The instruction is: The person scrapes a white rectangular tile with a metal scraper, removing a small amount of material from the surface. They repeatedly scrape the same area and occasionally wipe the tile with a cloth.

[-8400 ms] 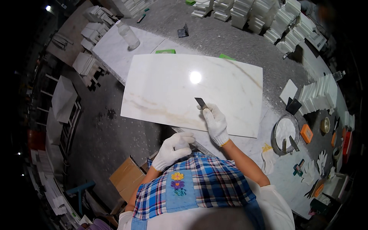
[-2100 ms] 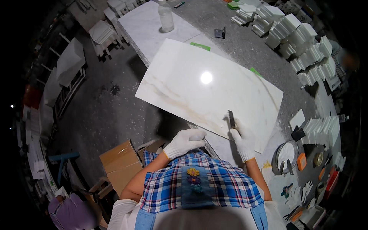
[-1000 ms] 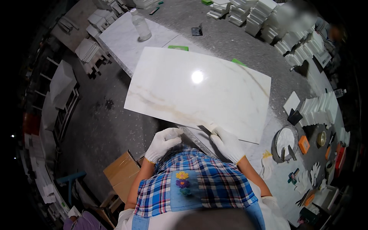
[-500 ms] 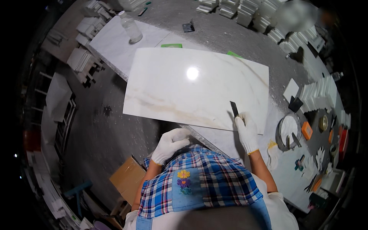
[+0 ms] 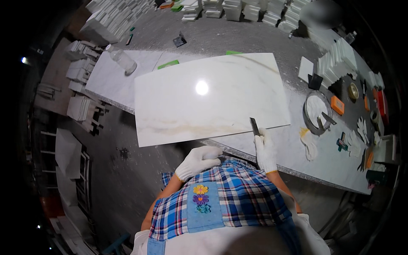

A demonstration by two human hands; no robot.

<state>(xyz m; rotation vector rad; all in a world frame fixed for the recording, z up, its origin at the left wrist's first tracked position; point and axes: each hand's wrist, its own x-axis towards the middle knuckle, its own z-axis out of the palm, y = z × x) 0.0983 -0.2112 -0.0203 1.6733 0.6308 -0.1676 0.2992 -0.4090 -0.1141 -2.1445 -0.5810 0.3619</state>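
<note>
A large glossy white slab with beige veining (image 5: 191, 106) lies in front of me, with a bright lamp reflection on it. My right hand (image 5: 266, 151), in a white knit glove, is closed round a narrow dark flat tool, like a scraper blade (image 5: 254, 126). The tool's tip points away from me over the slab's near edge, towards the right. My left hand (image 5: 197, 162), also gloved, rests against my plaid apron (image 5: 238, 191) below the slab's near edge. Its fingers are curled; whether they hold anything cannot be made out.
Green pads (image 5: 168, 64) show at the slab's far edge, on a pale stone worktop (image 5: 112, 85). A clear bottle (image 5: 122, 60) stands far left. To the right are a round tub of white paste (image 5: 316, 108), an orange box (image 5: 337, 105) and loose gloves (image 5: 309, 144). Stacked white tiles (image 5: 338, 61) stand beyond.
The view has turned, so the slab and worktop appear rotated anticlockwise. My right hand with the dark tool has drawn back slightly towards the slab's near edge. The left hand stays by the apron.
</note>
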